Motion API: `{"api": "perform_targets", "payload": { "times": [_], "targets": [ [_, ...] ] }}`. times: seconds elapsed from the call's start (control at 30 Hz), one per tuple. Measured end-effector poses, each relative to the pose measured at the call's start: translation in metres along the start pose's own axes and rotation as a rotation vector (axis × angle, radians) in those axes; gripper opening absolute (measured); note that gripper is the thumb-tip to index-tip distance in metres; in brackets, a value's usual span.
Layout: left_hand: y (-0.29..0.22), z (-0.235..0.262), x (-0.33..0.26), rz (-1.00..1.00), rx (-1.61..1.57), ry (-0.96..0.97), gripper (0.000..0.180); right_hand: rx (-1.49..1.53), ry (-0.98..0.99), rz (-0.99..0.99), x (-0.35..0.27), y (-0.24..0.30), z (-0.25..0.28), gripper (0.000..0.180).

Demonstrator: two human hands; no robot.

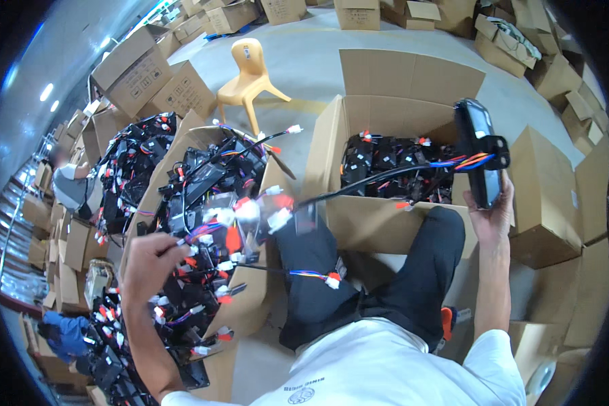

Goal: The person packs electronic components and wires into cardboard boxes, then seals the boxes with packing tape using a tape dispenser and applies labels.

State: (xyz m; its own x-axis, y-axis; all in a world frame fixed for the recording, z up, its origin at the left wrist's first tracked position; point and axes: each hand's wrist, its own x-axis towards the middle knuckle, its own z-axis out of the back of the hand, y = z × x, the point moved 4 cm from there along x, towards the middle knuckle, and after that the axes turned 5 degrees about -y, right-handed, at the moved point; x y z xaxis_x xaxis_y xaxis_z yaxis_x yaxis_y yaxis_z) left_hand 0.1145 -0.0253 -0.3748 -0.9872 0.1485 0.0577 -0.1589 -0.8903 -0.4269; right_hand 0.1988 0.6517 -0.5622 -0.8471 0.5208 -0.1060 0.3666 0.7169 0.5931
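Note:
My right hand (490, 213) is raised at the right, its fingers wrapped around the lower end of a black, glossy, elongated device (479, 135) with a bracket on its side. Orange, blue and other wires lead from the device into a black cable (365, 184), which runs left to white and red connectors (247, 211), blurred by motion. Over the left carton my left hand (152, 260) pinches a bundle of thin coloured wires (201, 231) near those connectors. Beneath it, black devices with wires and plugs (196, 183) fill the carton in a tangle.
Between my knees and the far flap stands an open carton (399, 222) with black wired devices (386, 152) in rows. A yellow plastic chair (249, 74) is beyond. Closed cartons (545, 196) crowd the right. Two other people (71, 183) are at the far left, near more heaped devices (139, 166).

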Motion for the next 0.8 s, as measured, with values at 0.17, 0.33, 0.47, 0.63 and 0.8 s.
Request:
{"api": "perform_targets", "payload": {
  "times": [0.17,0.33,0.47,0.63,0.8],
  "targets": [
    [-0.060,-0.096,-0.087,-0.186,-0.185,0.576,0.021,-0.117,-0.069,0.061,-0.046,0.043,0.070,0.042],
    [-0.043,-0.238,-0.135,-0.447,0.038,0.565,0.029,-0.140,-0.297,0.044,-0.095,0.020,0.147,0.042],
    [-0.084,-0.255,-0.121,-0.445,-0.144,0.261,0.031,-0.131,-0.371,0.020,-0.137,-0.003,0.198,0.043],
    [-0.101,-0.300,-0.088,-0.088,-0.460,0.003,0.027,-0.165,-0.323,-0.220,-0.205,-0.057,0.210,0.058],
    [-0.104,-0.327,-0.085,-0.038,-0.227,-0.065,0.040,-0.624,-0.012,-0.422,-0.246,-0.091,0.196,0.106]
  ]
}}
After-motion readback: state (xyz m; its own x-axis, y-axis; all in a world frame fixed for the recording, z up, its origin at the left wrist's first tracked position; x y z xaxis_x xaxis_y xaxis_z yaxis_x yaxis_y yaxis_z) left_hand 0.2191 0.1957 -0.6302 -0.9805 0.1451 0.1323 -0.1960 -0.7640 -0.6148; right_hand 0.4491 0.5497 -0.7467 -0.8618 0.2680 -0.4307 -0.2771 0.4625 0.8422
